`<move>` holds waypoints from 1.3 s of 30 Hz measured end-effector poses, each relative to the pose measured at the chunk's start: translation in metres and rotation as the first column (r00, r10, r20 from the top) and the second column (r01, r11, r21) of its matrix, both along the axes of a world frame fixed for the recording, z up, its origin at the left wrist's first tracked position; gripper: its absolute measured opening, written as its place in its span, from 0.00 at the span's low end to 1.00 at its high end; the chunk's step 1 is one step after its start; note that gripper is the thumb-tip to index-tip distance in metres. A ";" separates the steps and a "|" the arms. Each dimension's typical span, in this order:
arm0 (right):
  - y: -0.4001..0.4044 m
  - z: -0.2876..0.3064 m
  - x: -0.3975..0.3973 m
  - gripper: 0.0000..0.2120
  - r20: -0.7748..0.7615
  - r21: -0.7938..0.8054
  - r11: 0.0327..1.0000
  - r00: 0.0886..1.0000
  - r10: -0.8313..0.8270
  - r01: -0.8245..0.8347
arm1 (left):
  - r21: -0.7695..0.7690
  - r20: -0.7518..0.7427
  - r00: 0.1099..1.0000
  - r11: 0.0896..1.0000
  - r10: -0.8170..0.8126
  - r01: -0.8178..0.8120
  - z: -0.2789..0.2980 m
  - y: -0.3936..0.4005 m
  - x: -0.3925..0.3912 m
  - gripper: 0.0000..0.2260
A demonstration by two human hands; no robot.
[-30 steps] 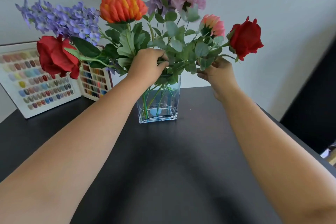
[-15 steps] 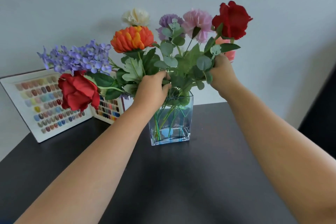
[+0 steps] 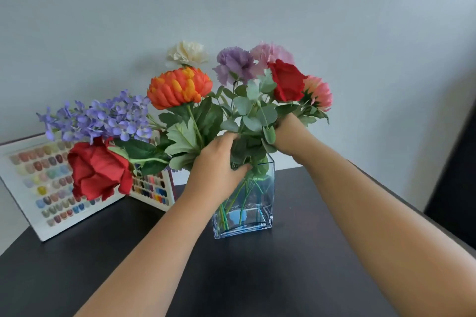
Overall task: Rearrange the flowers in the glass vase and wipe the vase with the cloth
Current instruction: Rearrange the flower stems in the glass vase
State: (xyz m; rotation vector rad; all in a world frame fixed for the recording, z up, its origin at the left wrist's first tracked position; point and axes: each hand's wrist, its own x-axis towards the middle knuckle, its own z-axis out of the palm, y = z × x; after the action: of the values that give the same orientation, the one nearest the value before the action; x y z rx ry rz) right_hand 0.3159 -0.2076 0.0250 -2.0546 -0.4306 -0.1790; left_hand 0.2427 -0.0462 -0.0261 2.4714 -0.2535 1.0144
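Head view: square glass vase point(image 3: 253, 216) stands upright on the dark desk point(image 3: 270, 273), near its far edge by the wall, stems in water, blooms fanned above. Left hand point(image 3: 219, 162) curled around the bunched stems at the vase rim, thumb pressed to the glass; right hand point(image 3: 289, 134) closed on the stem of the upright red rose point(image 3: 287, 80) among the eucalyptus leaves point(image 3: 253, 108). A second red rose point(image 3: 99, 170) droops far left under the purple spray point(image 3: 103, 118), in front of two nail-colour sample boards point(image 3: 38, 183).
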 end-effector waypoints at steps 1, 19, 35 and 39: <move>-0.001 0.000 0.000 0.12 -0.019 -0.001 1.000 1.000 0.006 -0.006 | 0.010 0.007 1.000 1.000 0.014 -0.014 -0.002 -0.002 0.000 0.27; -0.029 -0.010 -0.007 0.06 0.029 0.153 0.988 0.999 0.017 -0.021 | -0.004 -0.042 0.979 0.980 0.201 -0.201 0.029 -0.001 0.004 0.15; -0.027 -0.008 -0.004 0.07 0.049 0.072 0.997 0.999 -0.010 0.006 | -0.079 0.092 0.950 0.953 0.299 -0.292 0.022 -0.007 0.005 0.08; -0.023 -0.011 -0.005 0.09 0.056 0.019 1.000 0.998 0.004 -0.005 | -0.044 0.058 0.941 0.942 0.334 -0.332 0.010 -0.020 0.003 0.18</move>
State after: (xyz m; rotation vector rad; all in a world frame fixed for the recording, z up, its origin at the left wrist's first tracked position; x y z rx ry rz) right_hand 0.3109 -0.2304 0.0143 -2.0331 -0.4662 -0.2375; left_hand 0.2457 -0.0657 -0.0161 2.5046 0.1700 1.2242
